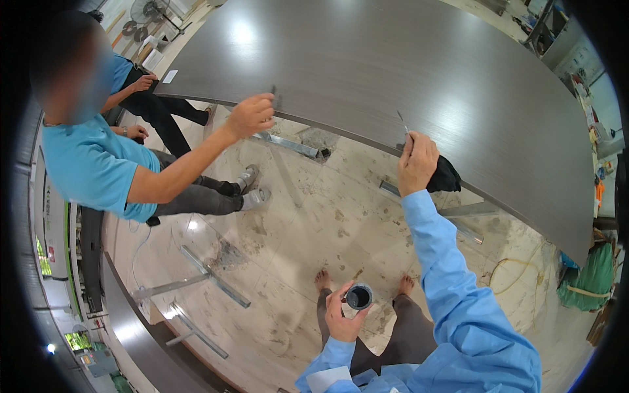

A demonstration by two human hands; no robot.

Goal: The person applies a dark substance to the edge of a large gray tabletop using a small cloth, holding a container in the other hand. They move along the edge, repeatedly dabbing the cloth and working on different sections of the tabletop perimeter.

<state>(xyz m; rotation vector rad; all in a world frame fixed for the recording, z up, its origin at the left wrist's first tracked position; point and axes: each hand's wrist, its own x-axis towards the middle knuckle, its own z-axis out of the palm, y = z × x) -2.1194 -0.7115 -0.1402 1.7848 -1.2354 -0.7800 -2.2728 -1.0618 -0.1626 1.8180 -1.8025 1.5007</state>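
Observation:
In my left hand (343, 321) is a small round cup (359, 297) with something dark inside, held upright low in front of me with the fingers wrapped around its side. My right hand (419, 160) reaches to the near edge of a large dark wood-grain panel (354, 72). Pinched in its fingers is a thin, slender tool (402, 122), its tip pointing over the panel; its exact kind is too small to make out. A black cloth (446, 175) hangs beside that hand at the panel's edge, partly hidden by the hand.
A co-worker in a turquoise shirt (95, 167) stands left, one hand (252, 116) over the panel edge. Another person (134, 85) is behind. Metal legs (288, 143) show below the panel. A second dark panel (141, 327) lies lower left; a green bundle (588, 278) sits right.

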